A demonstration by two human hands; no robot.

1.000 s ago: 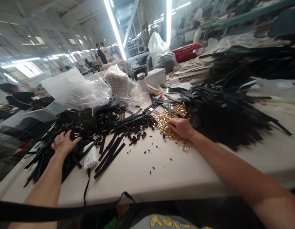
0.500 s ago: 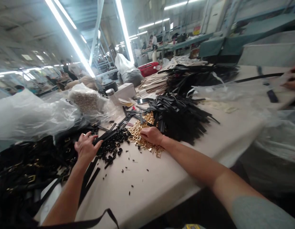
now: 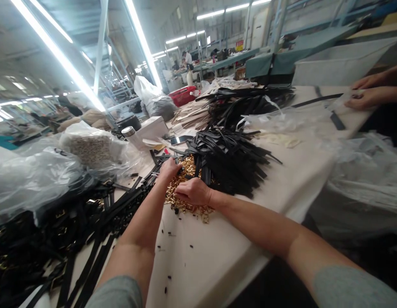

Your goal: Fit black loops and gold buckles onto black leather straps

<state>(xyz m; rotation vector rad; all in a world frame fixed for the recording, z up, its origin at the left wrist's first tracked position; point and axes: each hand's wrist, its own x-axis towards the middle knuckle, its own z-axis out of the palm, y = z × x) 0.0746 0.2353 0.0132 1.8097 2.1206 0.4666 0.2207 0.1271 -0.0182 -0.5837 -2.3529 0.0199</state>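
Observation:
A heap of small gold metal buckles (image 3: 185,201) lies on the white worktable (image 3: 211,252). My right hand (image 3: 194,191) rests on the heap with its fingers curled down into the buckles; what they grip is hidden. My left hand (image 3: 169,168) reaches across to the far side of the heap, near black straps (image 3: 230,156), fingers bent downward among the pieces. A pile of black strips with buckles (image 3: 73,222) lies to the left of my left forearm.
Clear plastic bags (image 3: 34,171) lie at the left, one filled with small pale parts (image 3: 89,147). A white box (image 3: 152,127) and a metal-lidded cup (image 3: 129,132) stand behind. Another person's hands (image 3: 365,92) work at the far right. More plastic (image 3: 365,179) hangs off the table's right edge.
My left hand moved from the black pile at the left across to the gold buckles beside my right hand. The camera turned to the right, and another person's hands came further into view.

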